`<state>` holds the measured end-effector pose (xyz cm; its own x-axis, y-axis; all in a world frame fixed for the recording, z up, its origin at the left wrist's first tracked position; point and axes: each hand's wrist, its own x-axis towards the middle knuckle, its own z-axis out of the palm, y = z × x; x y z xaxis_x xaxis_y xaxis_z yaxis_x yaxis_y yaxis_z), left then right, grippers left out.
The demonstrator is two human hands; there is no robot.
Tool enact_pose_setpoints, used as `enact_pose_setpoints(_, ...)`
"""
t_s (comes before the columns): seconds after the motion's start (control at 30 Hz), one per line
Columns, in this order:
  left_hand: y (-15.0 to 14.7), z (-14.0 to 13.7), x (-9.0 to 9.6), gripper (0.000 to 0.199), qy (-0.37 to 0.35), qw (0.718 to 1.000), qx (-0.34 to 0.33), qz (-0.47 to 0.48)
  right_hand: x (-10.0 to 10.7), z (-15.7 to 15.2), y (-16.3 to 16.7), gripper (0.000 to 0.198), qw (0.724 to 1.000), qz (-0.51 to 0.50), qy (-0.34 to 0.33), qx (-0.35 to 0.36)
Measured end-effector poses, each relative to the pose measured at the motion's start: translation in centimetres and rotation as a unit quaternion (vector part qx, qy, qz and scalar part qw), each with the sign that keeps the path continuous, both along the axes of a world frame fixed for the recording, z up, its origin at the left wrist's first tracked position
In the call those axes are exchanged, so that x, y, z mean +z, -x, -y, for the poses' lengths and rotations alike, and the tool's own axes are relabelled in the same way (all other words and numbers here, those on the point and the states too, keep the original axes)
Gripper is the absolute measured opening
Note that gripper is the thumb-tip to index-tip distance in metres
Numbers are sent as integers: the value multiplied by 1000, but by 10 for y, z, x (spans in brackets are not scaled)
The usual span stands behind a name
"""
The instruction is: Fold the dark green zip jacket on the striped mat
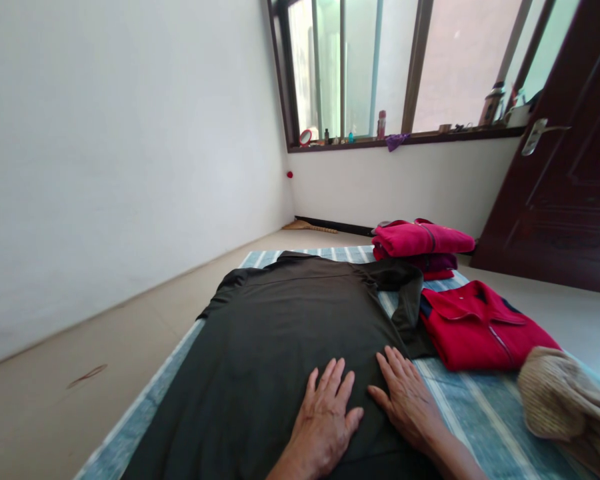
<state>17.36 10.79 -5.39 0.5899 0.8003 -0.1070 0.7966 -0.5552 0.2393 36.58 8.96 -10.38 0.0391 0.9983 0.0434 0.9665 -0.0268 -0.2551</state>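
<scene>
A dark, long-sleeved shirt [290, 333] lies spread out, collar at the far end, on a blue striped sheet [485, 413]. My left hand [325, 420] rests flat on its lower middle with the fingers a little apart. Just to the right, my right hand [407, 397] lies flat near the shirt's right edge, thumb spread. Neither hand grips the cloth. The shirt's right sleeve [407, 303] bends back toward me, while the left one is partly tucked out of sight. The near hem runs out at the bottom of the view.
Right of the shirt lies a folded red jacket [480, 327], with a stack of folded red clothes [425, 240] behind it. A beige knitted garment [555, 393] is bunched at the near right. A white wall [130, 167] borders the left; a dark door [565, 200] stands at the right.
</scene>
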Motion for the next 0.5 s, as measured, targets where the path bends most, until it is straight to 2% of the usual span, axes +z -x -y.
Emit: enact_pose_setpoints(0.5, -1, 0, 0, 55, -8, 1000, 4, -8, 1, 0, 1, 68, 1000, -4, -9, 1)
